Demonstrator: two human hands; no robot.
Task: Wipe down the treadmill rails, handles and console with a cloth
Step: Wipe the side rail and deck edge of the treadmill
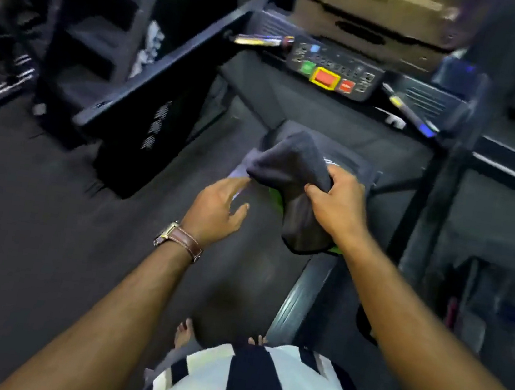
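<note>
A striped shirt [257, 388] and bare toes [182, 332] sit nearest, over the dark treadmill belt [239, 274]. The left hand [218, 209], a brown-strapped watch [178, 240] on its wrist, has its fingers loosely spread, the forefinger reaching to the edge of the grey cloth [290, 163]. The right hand [337, 202] pinches that cloth in curled fingers, so it hangs bunched above the belt. Further on, the left rail [164, 74] slants up to the console [335, 69] with green and red buttons. A cardboard box [373, 0] rests behind it.
</note>
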